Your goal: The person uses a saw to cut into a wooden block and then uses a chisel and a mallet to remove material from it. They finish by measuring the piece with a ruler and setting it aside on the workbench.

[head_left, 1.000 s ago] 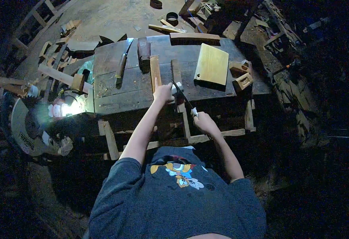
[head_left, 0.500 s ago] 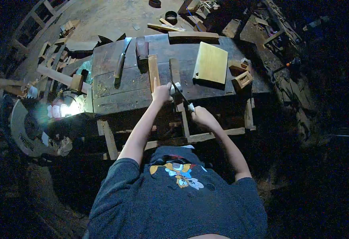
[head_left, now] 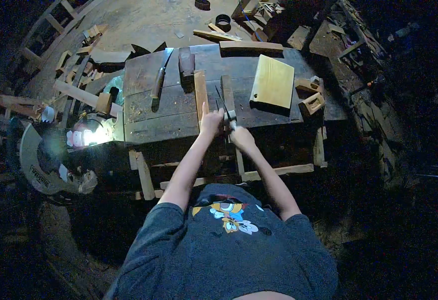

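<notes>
My right hand [head_left: 242, 139] is closed round the pale handle of a thin dark tool [head_left: 225, 106], perhaps a file or narrow saw. The tool points away from me across a small pale block [head_left: 230, 115] at the bench's near edge. Beside it, my left hand [head_left: 212, 122] has its index finger stretched along a light wooden strip [head_left: 200, 92], while the other fingers curl toward the block; their exact contact is hidden. A darker strip [head_left: 227, 90] lies just beyond the block.
On the dark bench [head_left: 144, 117] lie a long-bladed tool [head_left: 159, 80], a brown block [head_left: 186, 62], a yellowish board [head_left: 274, 81] and a wooden plane-like piece [head_left: 312, 103]. A bright lamp [head_left: 90, 137] and a circular saw [head_left: 41, 162] stand at left.
My right hand has moved forward and closer to my left, pushing the thin tool farther over the block. The whole view has shifted slightly.
</notes>
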{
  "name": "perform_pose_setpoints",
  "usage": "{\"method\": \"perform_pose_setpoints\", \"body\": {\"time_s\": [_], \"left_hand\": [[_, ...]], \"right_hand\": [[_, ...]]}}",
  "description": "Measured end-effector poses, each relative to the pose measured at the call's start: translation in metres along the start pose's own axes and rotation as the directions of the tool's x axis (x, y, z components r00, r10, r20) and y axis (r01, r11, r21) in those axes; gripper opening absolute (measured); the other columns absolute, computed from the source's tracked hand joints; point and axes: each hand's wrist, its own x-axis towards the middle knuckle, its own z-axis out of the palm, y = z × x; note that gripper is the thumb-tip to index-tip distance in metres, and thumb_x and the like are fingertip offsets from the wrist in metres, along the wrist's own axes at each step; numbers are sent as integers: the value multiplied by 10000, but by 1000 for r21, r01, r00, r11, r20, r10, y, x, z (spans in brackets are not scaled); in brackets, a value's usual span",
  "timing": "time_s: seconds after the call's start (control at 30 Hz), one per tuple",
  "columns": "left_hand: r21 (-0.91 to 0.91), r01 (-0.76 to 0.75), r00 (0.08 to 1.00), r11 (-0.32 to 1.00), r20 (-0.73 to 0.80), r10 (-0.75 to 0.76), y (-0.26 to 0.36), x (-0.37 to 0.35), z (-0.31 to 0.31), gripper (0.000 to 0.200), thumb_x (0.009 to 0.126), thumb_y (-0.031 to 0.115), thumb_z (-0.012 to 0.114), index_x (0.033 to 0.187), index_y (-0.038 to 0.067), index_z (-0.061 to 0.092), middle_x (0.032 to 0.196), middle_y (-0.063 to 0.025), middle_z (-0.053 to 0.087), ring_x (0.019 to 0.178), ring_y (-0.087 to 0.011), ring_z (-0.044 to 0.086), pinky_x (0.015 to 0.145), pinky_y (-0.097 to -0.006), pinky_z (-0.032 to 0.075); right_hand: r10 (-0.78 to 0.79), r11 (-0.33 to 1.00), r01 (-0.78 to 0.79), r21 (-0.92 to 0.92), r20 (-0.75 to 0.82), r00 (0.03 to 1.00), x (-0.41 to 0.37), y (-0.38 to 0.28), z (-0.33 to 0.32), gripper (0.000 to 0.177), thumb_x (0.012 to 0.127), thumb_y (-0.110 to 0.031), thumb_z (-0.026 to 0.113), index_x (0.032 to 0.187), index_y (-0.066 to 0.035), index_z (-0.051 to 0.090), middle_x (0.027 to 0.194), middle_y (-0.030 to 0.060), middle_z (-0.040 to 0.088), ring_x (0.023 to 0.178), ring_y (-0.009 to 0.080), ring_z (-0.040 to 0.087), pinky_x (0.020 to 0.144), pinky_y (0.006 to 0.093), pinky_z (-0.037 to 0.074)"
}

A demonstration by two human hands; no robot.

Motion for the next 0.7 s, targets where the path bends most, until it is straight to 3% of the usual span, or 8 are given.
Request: {"method": "perform_pose_setpoints", "body": {"time_s": [0.17,0.37,0.4,0.43,0.47,0.53,0.67,0.7], "left_hand": [[18,9,1000,1000,-4,-9,2,1,0,140,627,51,479,745,71,408,582,-60,527,539,-193,549,891,-482,146],[78,-63,996,995,-61,67,5,10,27,92,631,74,482,711,53,442,560,-49,489,531,-202,535,891,-501,118],[55,-51,990,997,-127,57,2,12,32,118,629,109,502,715,47,450,573,-50,479,541,-205,528,890,-506,112],[-30,-48,998,998,42,49,4,12,-23,214,607,178,542,738,33,455,651,-72,471,616,-201,516,890,-503,120],[-79,-21,1000,997,-22,19,1,12,-34,336,537,240,609,747,27,455,707,-82,461,688,-201,500,881,-510,127],[34,-170,983,985,-67,172,-18,18,-29,431,468,277,656,754,29,450,721,-83,458,720,-212,499,866,-526,127],[205,-142,970,969,-165,177,-40,29,-8,508,414,313,683,780,47,451,736,-83,472,755,-222,500,848,-540,142],[89,-106,994,990,13,105,-38,31,-19,496,431,305,677,793,55,448,753,-84,478,777,-219,497,842,-542,150]], "right_hand": [[63,998,-62,-18,62,996,-86,36,-11,239,715,-203,385,744,4,500,743,222,518,713,352,502,633,429,391],[3,987,6,161,-57,998,-115,43,-18,234,759,-240,354,785,-13,405,704,209,513,681,366,490,596,445,372],[18,988,-7,156,-72,997,-112,41,-16,221,755,-227,355,797,-15,400,702,211,512,684,366,490,597,444,373],[30,989,-18,148,-83,996,-109,40,-14,210,750,-214,356,810,-17,395,700,212,511,687,366,490,599,444,374],[29,989,-16,149,-86,996,-106,40,-11,210,750,-214,356,810,-17,395,700,212,511,687,366,490,599,444,374],[8,998,-2,57,-98,995,-98,38,-5,201,741,-198,355,829,-21,392,697,215,511,672,369,492,591,444,380],[-14,998,21,58,-130,991,-95,34,3,183,728,-182,362,803,-20,400,664,226,500,642,378,481,569,453,371],[9,1000,-7,23,-116,993,-95,34,4,185,723,-181,363,800,-18,401,651,223,502,631,375,485,566,454,373]]}}
